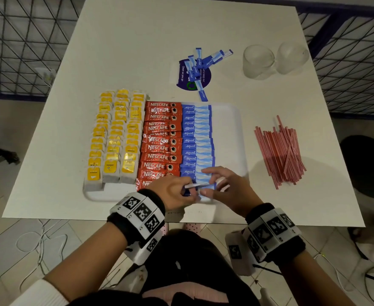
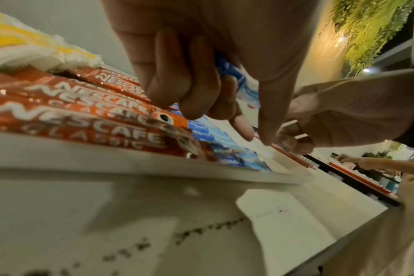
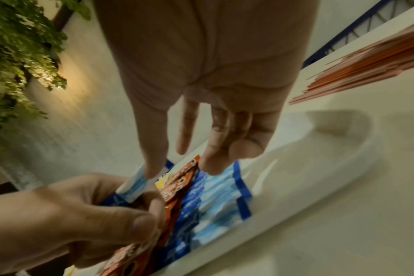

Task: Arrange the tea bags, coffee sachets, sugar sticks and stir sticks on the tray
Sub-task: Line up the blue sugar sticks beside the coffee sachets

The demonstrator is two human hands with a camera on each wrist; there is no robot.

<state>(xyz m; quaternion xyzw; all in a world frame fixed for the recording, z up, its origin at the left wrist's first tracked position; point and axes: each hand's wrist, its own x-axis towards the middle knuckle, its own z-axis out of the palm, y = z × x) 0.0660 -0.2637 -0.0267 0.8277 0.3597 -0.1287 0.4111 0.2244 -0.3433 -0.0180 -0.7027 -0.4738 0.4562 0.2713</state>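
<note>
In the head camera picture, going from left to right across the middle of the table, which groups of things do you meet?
tea bags → coffee sachets → sugar sticks → bare part of the tray → stir sticks

coffee sachets: glossy foil | tray: smooth white plastic

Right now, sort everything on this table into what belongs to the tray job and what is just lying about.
Job:
tray
tea bags
coffee sachets
sugar sticks on the tray
loose sugar sticks
stir sticks
sugar stick held by left hand

Lying about:
two glass mugs
purple sticker
</note>
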